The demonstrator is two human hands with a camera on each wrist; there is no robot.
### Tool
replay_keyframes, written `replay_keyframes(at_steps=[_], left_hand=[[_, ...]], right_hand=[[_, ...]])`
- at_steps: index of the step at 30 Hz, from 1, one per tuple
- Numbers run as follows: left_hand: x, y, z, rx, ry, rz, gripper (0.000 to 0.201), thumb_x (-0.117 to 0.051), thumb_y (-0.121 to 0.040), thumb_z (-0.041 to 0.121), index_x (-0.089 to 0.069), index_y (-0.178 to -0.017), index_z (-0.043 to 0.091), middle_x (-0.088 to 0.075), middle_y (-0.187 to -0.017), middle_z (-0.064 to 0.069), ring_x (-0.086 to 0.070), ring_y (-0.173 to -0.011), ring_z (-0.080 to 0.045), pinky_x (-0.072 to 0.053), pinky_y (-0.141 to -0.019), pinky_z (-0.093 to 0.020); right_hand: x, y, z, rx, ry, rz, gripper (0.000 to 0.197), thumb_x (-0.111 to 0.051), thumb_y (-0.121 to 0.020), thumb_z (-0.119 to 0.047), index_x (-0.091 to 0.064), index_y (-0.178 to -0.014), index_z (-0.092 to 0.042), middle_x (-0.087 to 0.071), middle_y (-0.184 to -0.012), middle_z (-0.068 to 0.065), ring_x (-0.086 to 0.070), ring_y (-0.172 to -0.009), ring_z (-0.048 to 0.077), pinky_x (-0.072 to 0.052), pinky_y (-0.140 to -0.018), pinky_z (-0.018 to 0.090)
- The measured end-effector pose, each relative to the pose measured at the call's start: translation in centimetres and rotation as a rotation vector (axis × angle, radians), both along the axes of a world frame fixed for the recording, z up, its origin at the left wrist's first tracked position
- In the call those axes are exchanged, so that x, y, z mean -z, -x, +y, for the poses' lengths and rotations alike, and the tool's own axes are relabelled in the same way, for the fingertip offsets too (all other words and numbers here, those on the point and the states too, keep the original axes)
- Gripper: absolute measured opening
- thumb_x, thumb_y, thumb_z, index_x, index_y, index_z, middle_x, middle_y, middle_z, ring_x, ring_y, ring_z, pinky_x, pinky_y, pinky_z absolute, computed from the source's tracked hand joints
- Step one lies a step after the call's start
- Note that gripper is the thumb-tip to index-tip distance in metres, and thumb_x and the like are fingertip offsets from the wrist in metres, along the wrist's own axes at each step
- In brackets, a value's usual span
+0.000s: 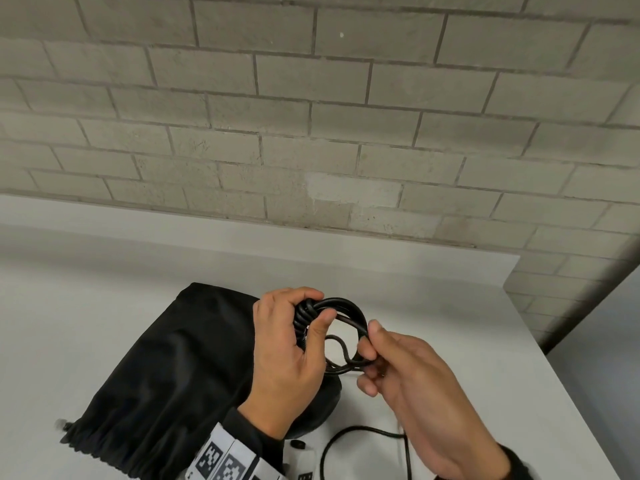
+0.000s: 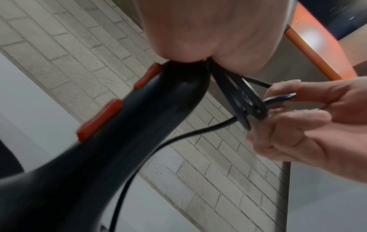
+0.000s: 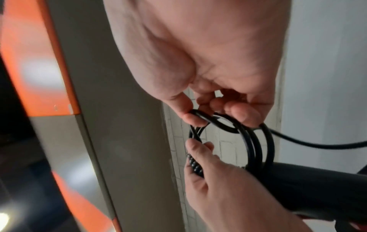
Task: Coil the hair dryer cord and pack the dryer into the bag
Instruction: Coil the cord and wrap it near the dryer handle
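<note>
A black hair dryer (image 1: 323,407) with red buttons (image 2: 101,119) hangs nozzle down just above the white table, beside a black drawstring bag (image 1: 166,368). My left hand (image 1: 311,308) grips the end of the dryer's handle together with several loops of the black cord (image 1: 349,306). To the right of it, my right hand (image 1: 369,341) pinches the cord between thumb and fingers at the far side of the coil (image 3: 256,141). The loose rest of the cord (image 1: 346,434) trails down onto the table under my right wrist.
The bag lies flat on the left of the white table (image 1: 450,306), its gathered mouth (image 1: 86,448) towards me. A grey brick wall (image 1: 311,133) rises behind the table. The table's right edge (image 1: 540,351) drops off close to my right hand.
</note>
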State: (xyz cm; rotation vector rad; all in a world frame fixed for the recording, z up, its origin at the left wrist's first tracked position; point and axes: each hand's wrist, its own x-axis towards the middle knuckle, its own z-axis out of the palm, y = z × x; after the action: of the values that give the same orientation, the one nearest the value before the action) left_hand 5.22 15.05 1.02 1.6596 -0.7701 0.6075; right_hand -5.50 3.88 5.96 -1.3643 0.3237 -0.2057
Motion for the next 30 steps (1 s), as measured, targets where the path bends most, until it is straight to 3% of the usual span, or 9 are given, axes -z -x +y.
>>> replay_keyframes(at_steps=[5,8,12,16,20,23,25,27,30], left_hand=[[0.3,-0.4,0.0,0.08,0.067,0.061,0.018,-0.05,-0.094,0.058,-0.046,-0.111,0.055,-0.061,-0.099,-0.001,-0.064,-0.088,-0.026,-0.055,-0.073,-0.045],[0.3,-0.5,0.0,0.087,0.055,0.07,0.017,-0.05,-0.094,0.058,-0.047,-0.11,0.054,-0.062,-0.097,-0.003,-0.065,-0.088,-0.023,-0.056,-0.074,-0.04],[0.3,-0.4,-0.2,0.093,0.057,0.131,0.024,-0.052,-0.092,0.056,-0.053,-0.108,0.039,-0.065,-0.093,0.007,-0.066,-0.085,-0.016,-0.055,-0.073,-0.031],[0.0,-0.1,-0.1,0.141,0.073,0.136,0.017,-0.056,-0.092,0.038,-0.054,-0.108,0.034,-0.066,-0.101,0.013,-0.067,-0.088,-0.008,-0.054,-0.076,-0.021],[-0.2,0.1,-0.2,0.155,0.094,0.155,0.016,-0.055,-0.093,0.037,-0.055,-0.107,0.029,-0.068,-0.099,0.011,-0.069,-0.087,-0.008,-0.055,-0.074,-0.022],[-0.4,-0.3,-0.1,0.153,0.113,0.173,0.02,-0.055,-0.094,0.036,-0.057,-0.107,0.021,-0.069,-0.094,0.009,-0.069,-0.082,-0.013,-0.056,-0.07,-0.029],[-0.5,-0.4,0.1,0.166,0.112,0.181,0.019,-0.055,-0.094,0.035,-0.057,-0.107,0.02,-0.069,-0.094,0.009,-0.068,-0.082,-0.014,-0.054,-0.07,-0.026],[-0.6,-0.3,0.1,0.174,0.112,0.178,0.018,-0.055,-0.094,0.034,-0.057,-0.107,0.022,-0.069,-0.095,0.01,-0.068,-0.085,-0.013,-0.053,-0.073,-0.023],[-0.5,-0.3,0.2,0.179,0.112,0.17,0.017,-0.055,-0.094,0.033,-0.057,-0.108,0.024,-0.069,-0.097,0.01,-0.069,-0.086,-0.011,-0.052,-0.074,-0.018]], right_hand=[[0.8,0.9,-0.1,0.009,0.304,-0.107,0.005,-0.069,-0.086,-0.027,-0.068,-0.083,-0.022,-0.067,-0.077,-0.007,-0.061,-0.071,0.009,-0.047,-0.071,0.018],[1.8,1.2,0.1,0.135,0.449,-0.129,0.017,-0.064,-0.089,-0.016,-0.07,-0.087,-0.032,-0.073,-0.088,-0.006,-0.068,-0.081,0.008,-0.052,-0.074,0.017],[1.7,1.0,0.4,0.097,0.056,-0.146,0.01,-0.066,-0.087,-0.023,-0.073,-0.085,-0.017,-0.071,-0.077,0.01,-0.065,-0.07,0.021,-0.053,-0.065,0.026],[1.7,1.6,-0.9,-0.055,-0.366,-0.146,0.026,-0.071,-0.076,-0.032,-0.071,-0.077,-0.007,-0.048,-0.059,0.007,-0.045,-0.057,0.016,-0.036,-0.051,0.025],[2.5,2.3,-1.1,-0.098,-0.052,-0.24,0.044,-0.088,-0.056,-0.046,-0.073,-0.079,-0.012,-0.059,-0.069,0.002,-0.051,-0.063,0.012,-0.042,-0.062,0.021],[4.2,2.2,-0.6,-0.037,0.305,-0.297,0.02,-0.082,-0.067,-0.019,-0.068,-0.081,-0.024,-0.067,-0.109,-0.003,-0.06,-0.088,0.01,-0.047,-0.08,0.028],[5.6,1.9,0.1,0.018,0.418,-0.309,0.025,-0.074,-0.075,-0.007,-0.063,-0.078,-0.029,-0.062,-0.126,-0.003,-0.058,-0.117,0.017,-0.046,-0.097,0.033],[6.1,1.6,1.0,0.095,0.421,-0.32,0.03,-0.068,-0.085,-0.004,-0.064,-0.079,-0.033,-0.065,-0.125,-0.003,-0.058,-0.121,0.018,-0.047,-0.1,0.035],[5.8,1.5,1.6,0.26,0.312,-0.345,0.022,-0.066,-0.084,-0.014,-0.069,-0.079,-0.035,-0.076,-0.101,0.003,-0.071,-0.098,0.021,-0.053,-0.09,0.03]])
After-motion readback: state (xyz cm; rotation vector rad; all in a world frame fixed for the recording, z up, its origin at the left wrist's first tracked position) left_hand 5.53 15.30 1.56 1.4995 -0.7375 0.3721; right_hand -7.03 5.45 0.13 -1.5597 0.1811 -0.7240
